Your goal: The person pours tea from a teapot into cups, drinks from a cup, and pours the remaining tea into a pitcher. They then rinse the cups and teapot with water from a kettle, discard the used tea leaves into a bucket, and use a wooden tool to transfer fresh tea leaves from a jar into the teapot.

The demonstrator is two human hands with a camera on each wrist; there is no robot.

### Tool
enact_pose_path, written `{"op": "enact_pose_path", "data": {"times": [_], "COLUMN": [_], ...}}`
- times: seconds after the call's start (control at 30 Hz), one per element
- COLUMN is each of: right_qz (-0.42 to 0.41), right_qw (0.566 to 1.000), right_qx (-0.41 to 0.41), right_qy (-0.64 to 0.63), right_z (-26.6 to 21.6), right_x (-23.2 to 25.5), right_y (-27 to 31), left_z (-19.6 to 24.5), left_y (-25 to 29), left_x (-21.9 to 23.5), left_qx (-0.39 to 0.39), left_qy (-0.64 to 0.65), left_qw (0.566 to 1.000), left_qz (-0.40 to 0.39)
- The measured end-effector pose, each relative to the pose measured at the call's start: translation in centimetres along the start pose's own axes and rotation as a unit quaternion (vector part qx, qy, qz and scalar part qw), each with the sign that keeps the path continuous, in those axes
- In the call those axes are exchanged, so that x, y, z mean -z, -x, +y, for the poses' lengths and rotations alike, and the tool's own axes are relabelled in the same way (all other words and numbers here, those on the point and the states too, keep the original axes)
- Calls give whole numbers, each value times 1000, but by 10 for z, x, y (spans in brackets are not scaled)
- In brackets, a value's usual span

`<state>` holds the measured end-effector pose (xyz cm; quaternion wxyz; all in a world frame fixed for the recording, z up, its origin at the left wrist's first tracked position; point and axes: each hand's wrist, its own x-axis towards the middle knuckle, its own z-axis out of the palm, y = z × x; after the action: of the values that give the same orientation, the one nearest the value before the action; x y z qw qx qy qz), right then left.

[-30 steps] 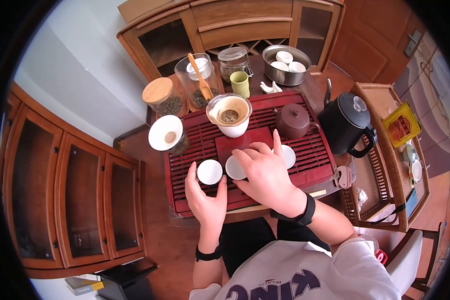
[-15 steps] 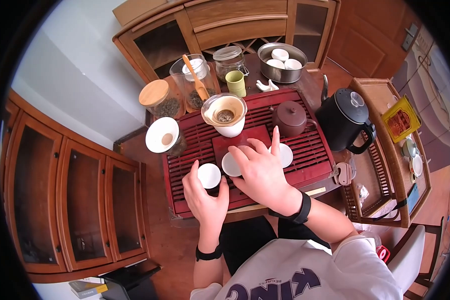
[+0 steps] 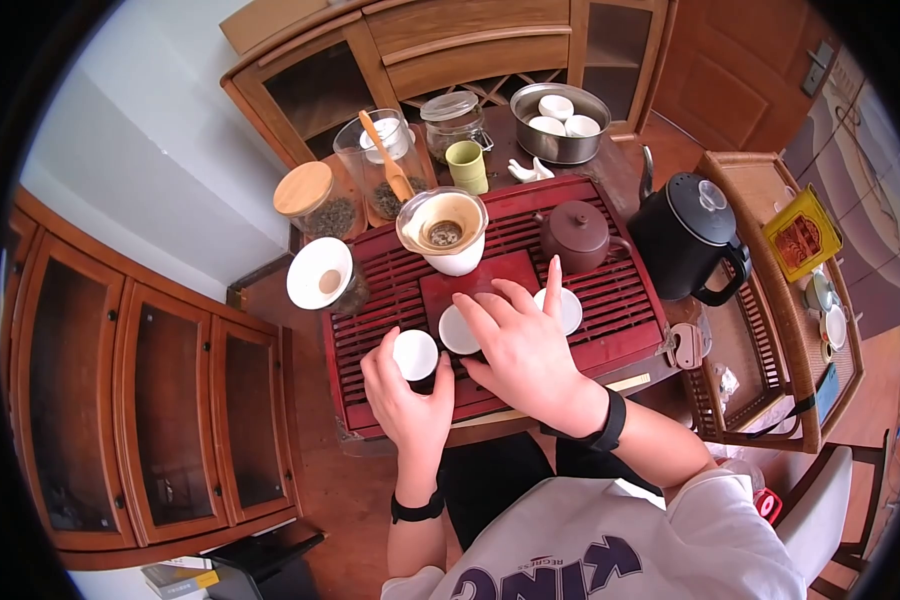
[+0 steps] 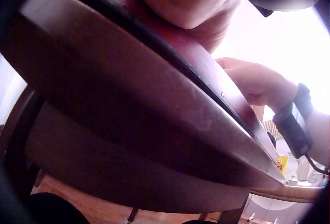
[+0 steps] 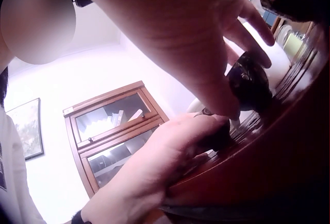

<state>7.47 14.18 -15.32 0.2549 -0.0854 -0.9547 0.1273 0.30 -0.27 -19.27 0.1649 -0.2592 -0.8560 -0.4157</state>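
At the tray's front left, my left hand (image 3: pixel 407 395) holds a small cup (image 3: pixel 415 352), white inside, between thumb and fingers. My right hand (image 3: pixel 525 350) grips the middle cup (image 3: pixel 458 330) by its sides, with one finger raised. A third cup (image 3: pixel 570 312) is partly hidden behind that hand. In the right wrist view the gripped cup (image 5: pixel 248 82) looks dark outside, and the left hand (image 5: pixel 165 147) is close by with another dark cup (image 5: pixel 220 135). The left wrist view shows mostly the table edge, under the left hand (image 4: pixel 191 2).
On the slatted red tray (image 3: pixel 610 340) stand a white vessel with a strainer (image 3: pixel 444 232) and a brown teapot (image 3: pixel 576 236). A black kettle (image 3: pixel 682 240) is at the right. Jars (image 3: pixel 315 208), a green cup (image 3: pixel 467 168) and a metal bowl (image 3: pixel 560 145) stand behind.
The head view has shifted slightly. The left hand and its cup have moved a little toward the tray's front edge and the middle cup. The right hand keeps its grip.
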Motion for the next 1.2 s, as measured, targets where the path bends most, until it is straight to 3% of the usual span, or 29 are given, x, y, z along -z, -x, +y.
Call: {"op": "enact_pose_path", "data": {"times": [0.37,0.97,1.1,1.2], "right_qz": [54,52,60,111], "right_qw": [998,998,997,990], "right_qx": [17,-1,-1,21], "right_qy": [-39,-24,-39,-81], "right_z": [4,6,8,32], "right_x": [1,-2,19,44], "right_y": [3,1,1,-7], "left_z": [-4,-6,-6,-7], "left_y": [0,2,2,2], "left_x": [-4,-6,-6,-6], "left_qx": [-24,-1,4,-7], "left_qy": [-4,-11,-11,-15], "left_qw": [1000,1000,1000,1000], "left_qz": [15,16,13,15]}}
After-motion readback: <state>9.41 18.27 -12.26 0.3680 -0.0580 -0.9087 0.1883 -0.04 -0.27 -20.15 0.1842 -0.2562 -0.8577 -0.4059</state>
